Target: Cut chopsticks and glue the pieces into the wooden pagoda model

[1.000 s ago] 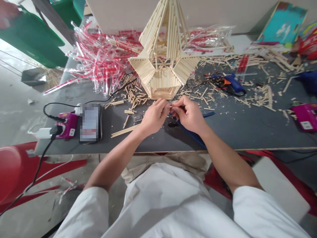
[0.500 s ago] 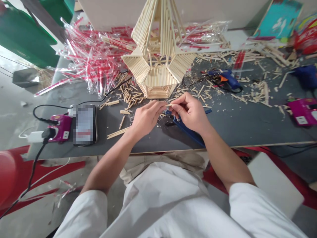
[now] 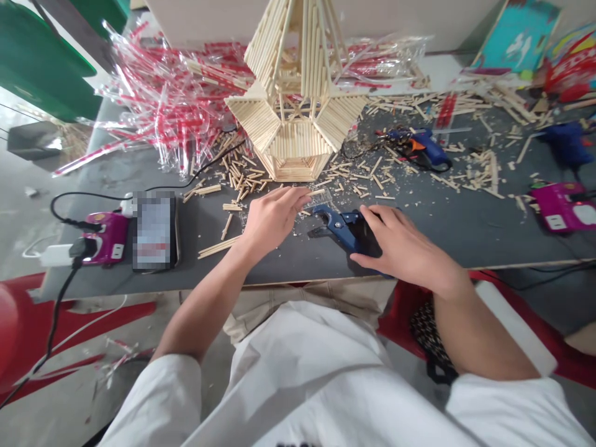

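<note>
My left hand (image 3: 275, 216) is closed in a pinch on a thin wooden stick (image 3: 315, 192), whose pale tip sticks out past the fingertips. Just in front of it stands a lantern-like structure (image 3: 298, 139) built of many wooden sticks. My right hand (image 3: 403, 245) is spread over a blue hand cutter (image 3: 342, 230), thumb and fingers apart around its handles. The palm hides part of those handles, and I cannot tell whether the fingers touch them.
Cut stick pieces (image 3: 242, 177) litter the grey table (image 3: 465, 230). Plastic wrappers (image 3: 172, 112) heap at the back left. A phone (image 3: 154, 233) and a purple power strip (image 3: 109, 236) lie left. Blue glue guns (image 3: 431, 149) and another purple power strip (image 3: 561, 208) are right.
My right hand has let go of the stick and moved right and toward me, opening over the blue cutter. My left hand keeps the stick in nearly the same place.
</note>
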`<state>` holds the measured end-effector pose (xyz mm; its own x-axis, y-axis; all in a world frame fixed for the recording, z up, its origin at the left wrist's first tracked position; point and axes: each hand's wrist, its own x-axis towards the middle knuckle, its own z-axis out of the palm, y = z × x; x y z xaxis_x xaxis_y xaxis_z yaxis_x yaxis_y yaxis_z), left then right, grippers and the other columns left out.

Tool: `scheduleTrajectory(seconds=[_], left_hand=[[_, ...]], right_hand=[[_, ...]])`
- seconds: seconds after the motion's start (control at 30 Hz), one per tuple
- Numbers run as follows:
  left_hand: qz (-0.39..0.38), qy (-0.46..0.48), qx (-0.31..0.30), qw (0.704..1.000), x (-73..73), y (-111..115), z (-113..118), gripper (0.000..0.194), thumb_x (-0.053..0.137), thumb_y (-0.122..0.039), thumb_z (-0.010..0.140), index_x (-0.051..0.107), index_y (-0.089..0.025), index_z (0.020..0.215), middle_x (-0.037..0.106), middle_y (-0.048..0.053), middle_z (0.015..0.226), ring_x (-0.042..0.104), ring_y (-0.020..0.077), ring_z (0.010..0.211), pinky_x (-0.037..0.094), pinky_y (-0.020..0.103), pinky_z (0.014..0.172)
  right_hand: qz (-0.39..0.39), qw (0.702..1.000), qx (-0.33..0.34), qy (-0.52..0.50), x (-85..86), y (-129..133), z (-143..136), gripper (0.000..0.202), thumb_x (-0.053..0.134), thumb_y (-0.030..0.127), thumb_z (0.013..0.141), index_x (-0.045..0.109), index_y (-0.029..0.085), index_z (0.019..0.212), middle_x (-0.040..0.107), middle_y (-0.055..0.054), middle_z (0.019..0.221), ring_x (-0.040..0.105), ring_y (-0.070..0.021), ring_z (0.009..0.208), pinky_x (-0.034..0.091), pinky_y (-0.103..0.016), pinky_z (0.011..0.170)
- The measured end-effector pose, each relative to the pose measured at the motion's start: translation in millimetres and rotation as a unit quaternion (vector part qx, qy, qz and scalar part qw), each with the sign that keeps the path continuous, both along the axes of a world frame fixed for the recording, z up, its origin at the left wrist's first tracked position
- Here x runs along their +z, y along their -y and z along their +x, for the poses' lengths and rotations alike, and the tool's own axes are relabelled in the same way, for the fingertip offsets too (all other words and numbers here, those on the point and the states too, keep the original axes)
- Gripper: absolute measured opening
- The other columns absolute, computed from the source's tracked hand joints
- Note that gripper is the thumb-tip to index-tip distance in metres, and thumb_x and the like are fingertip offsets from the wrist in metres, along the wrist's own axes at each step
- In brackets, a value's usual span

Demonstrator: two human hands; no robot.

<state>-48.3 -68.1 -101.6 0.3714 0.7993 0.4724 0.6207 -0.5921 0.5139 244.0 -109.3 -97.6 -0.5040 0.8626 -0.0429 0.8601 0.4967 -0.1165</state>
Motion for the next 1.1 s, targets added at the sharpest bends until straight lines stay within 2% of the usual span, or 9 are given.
scheduleTrajectory(seconds=[0.17, 0.23, 0.3, 0.43, 0.53, 0.63, 0.8, 0.97, 1.1], left_hand=[[0.0, -0.001, 0.002, 1.0, -1.9, -0.3, -0.4, 0.032, 0.042, -0.033, 0.109, 0.069, -0.017, 0.117, 0.078, 0.006, 0.098, 0.071, 0.0145, 0.086, 0.05, 0.024, 0.076], [0.002, 0.003, 0.002, 1.0, -2.3, 0.0, -0.4, 0.032, 0.042, -0.032, 0.109, 0.069, -0.017, 0.117, 0.077, 0.007, 0.098, 0.071, 0.0145, 0.086, 0.051, 0.024, 0.077], [-0.001, 0.005, 0.002, 1.0, -2.7, 0.5, -0.1, 0.032, 0.042, -0.031, 0.109, 0.068, -0.016, 0.118, 0.077, 0.007, 0.098, 0.071, 0.0148, 0.087, 0.051, 0.025, 0.077], [-0.01, 0.012, -0.011, 1.0, -3.0, 2.3, 1.0, 0.033, 0.041, -0.031, 0.109, 0.068, -0.016, 0.122, 0.076, 0.008, 0.098, 0.071, 0.0151, 0.087, 0.053, 0.025, 0.077], [-0.014, 0.021, -0.026, 0.999, -3.3, 3.4, 1.1, 0.033, 0.042, -0.03, 0.109, 0.068, -0.015, 0.124, 0.074, 0.008, 0.095, 0.07, 0.0138, 0.082, 0.053, 0.023, 0.076], [-0.008, 0.024, -0.029, 0.999, -3.1, 4.2, 0.6, 0.033, 0.041, -0.028, 0.109, 0.067, -0.015, 0.125, 0.073, 0.007, 0.096, 0.07, 0.0133, 0.082, 0.054, 0.023, 0.076], [0.004, 0.004, -0.02, 1.0, 2.1, 6.2, 1.6, 0.033, 0.039, -0.029, 0.11, 0.067, -0.013, 0.119, 0.071, 0.008, 0.092, 0.067, 0.0128, 0.077, 0.053, 0.024, 0.073], [-0.011, -0.01, -0.016, 1.0, 5.9, 7.6, 2.0, 0.038, 0.034, -0.033, 0.111, 0.066, -0.015, 0.118, 0.069, 0.008, 0.09, 0.066, 0.013, 0.075, 0.052, 0.024, 0.071], [-0.017, -0.014, -0.019, 1.0, 6.1, 7.5, 1.4, 0.04, 0.031, -0.035, 0.111, 0.064, -0.015, 0.12, 0.07, 0.009, 0.093, 0.067, 0.0131, 0.077, 0.052, 0.023, 0.072]], right_hand=[[0.044, 0.998, -0.015, 0.031, 5.6, 13.4, -15.3, 0.063, 0.055, 0.033, 0.094, 0.048, -0.002, 0.145, 0.057, -0.028, 0.13, 0.056, -0.0449, 0.12, 0.049, -0.058, 0.102], [0.022, 0.998, -0.051, -0.016, 9.3, 18.8, -16.0, 0.052, 0.047, 0.033, 0.098, 0.052, 0.002, 0.139, 0.061, -0.026, 0.122, 0.061, -0.0418, 0.111, 0.051, -0.055, 0.095], [-0.036, 0.988, -0.102, -0.11, 14.0, 23.8, -16.0, 0.039, 0.041, 0.037, 0.102, 0.058, 0.012, 0.126, 0.066, -0.02, 0.111, 0.066, -0.0355, 0.099, 0.054, -0.049, 0.086], [-0.186, 0.917, -0.145, -0.321, 22.2, 31.1, -25.4, 0.036, 0.038, 0.053, 0.106, 0.06, 0.025, 0.101, 0.067, -0.006, 0.088, 0.065, -0.0245, 0.081, 0.052, -0.039, 0.074], [-0.227, 0.877, -0.159, -0.393, 23.6, 33.3, -41.0, 0.04, 0.039, 0.058, 0.105, 0.057, 0.025, 0.092, 0.064, -0.003, 0.083, 0.062, -0.0218, 0.079, 0.05, -0.037, 0.073], [-0.22, 0.869, -0.162, -0.412, 22.8, 33.1, -55.1, 0.039, 0.04, 0.058, 0.105, 0.058, 0.025, 0.094, 0.063, -0.003, 0.085, 0.063, -0.022, 0.084, 0.049, -0.036, 0.075], [-0.188, 0.88, -0.161, -0.405, 21.5, 32.7, -67.7, 0.037, 0.039, 0.054, 0.107, 0.063, 0.025, 0.106, 0.068, -0.005, 0.093, 0.063, -0.0228, 0.085, 0.048, -0.038, 0.075], [-0.148, 0.889, -0.154, -0.406, 17.7, 34.9, -74.0, 0.038, 0.04, 0.05, 0.107, 0.065, 0.026, 0.122, 0.071, -0.009, 0.109, 0.065, -0.0269, 0.098, 0.051, -0.043, 0.089], [-0.137, 0.896, -0.147, -0.396, 16.8, 36.7, -76.0, 0.04, 0.04, 0.048, 0.107, 0.063, 0.025, 0.13, 0.071, -0.011, 0.112, 0.065, -0.0281, 0.101, 0.052, -0.044, 0.094]])
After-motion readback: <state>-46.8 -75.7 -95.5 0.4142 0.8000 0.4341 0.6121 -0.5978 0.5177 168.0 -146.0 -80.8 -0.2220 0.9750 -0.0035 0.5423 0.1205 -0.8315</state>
